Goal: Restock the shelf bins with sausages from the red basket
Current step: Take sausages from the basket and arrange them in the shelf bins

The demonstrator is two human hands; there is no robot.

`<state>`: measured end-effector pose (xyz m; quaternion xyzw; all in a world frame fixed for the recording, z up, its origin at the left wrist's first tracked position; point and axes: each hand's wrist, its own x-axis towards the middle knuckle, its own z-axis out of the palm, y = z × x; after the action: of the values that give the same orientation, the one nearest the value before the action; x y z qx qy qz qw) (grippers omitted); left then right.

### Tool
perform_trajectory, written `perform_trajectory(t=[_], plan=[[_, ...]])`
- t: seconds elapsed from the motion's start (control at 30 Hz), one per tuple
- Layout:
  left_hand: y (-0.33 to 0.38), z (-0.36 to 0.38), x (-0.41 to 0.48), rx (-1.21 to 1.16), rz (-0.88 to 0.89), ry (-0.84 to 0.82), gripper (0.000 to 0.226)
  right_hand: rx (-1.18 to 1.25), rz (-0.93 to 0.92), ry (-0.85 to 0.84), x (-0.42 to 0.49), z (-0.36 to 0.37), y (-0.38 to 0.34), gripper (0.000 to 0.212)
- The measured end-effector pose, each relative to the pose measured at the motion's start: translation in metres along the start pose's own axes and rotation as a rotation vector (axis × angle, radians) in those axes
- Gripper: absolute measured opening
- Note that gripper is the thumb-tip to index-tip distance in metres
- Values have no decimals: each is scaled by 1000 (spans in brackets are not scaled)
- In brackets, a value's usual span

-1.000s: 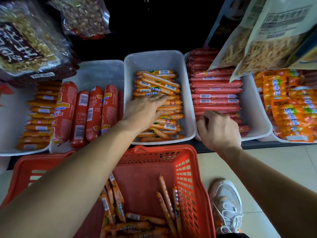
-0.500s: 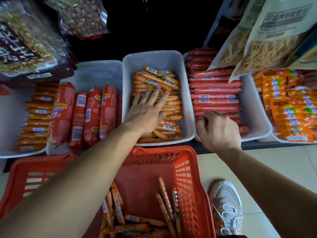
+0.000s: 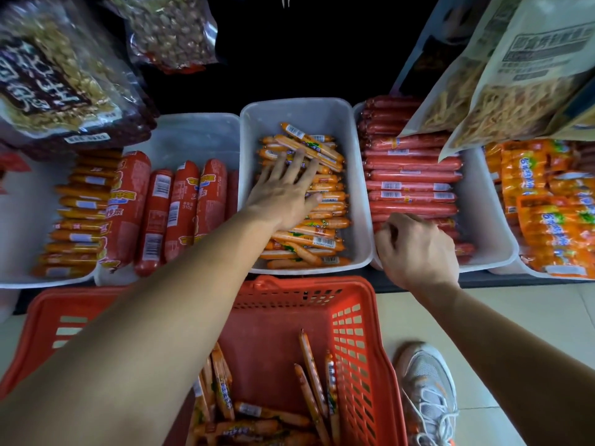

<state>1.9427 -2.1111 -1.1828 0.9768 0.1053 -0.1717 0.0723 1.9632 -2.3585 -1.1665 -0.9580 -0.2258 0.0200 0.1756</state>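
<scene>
Head view: left hand [image 3: 285,194] flat, fingers spread, palm down on the orange sausages [image 3: 309,201] piled in the middle bin [image 3: 299,114], gripping nothing. Right hand [image 3: 415,249] curled over the front rim of the next bin [image 3: 483,226], which holds red sausages [image 3: 412,175] stacked crosswise (whether it holds one, cannot tell). Red basket [image 3: 360,333] sits below the bins with loose sausages [image 3: 309,375] on its floor. Left bin [image 3: 196,136] holds fat red sausages [image 3: 180,207].

A shop, probably a grocery: barcoded sausages [image 3: 410,186] are binned centre-frame, snack bags [image 3: 502,88] hung upper right.
</scene>
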Motion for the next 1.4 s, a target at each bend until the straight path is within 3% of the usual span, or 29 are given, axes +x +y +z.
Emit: perform_trajectory(t=[0.3, 0.4, 0.67, 0.8, 0.93, 1.07, 1.17, 1.3, 1.4], plan=[[-2, -39, -94, -259, -3, 50, 66, -111, -30, -246, 8, -18, -7, 27], [-11, -54, -151, -256, -11, 60, 61, -150, -75, -319, 16, -50, -30, 40], [-32, -79, -288, -212, -245, 41, 55, -283, -407, -464, 2, -160, -135, 45], [-34, -61, -339, -280, -295, 12, 56, -428, -525, -531, -38, -177, -165, 51], [-31, -20, -374, -343, -322, -52, 56, -356, -527, -632, -89, -142, -170, 53], [-29, 31, -398, -399, -326, -156, 44, -308, -449, -784, -141, -66, -158, 59], [-32, 63, -405, -416, -342, -247, 49, -305, -342, -866, -176, -4, -142, 69], [-40, 99, -392, -479, -401, -349, 53, -291, -85, -988, -203, 71, -117, 98], [-50, 128, -375, -513, -562, -391, 83, -245, 172, -999, -217, 109, -98, 123]])
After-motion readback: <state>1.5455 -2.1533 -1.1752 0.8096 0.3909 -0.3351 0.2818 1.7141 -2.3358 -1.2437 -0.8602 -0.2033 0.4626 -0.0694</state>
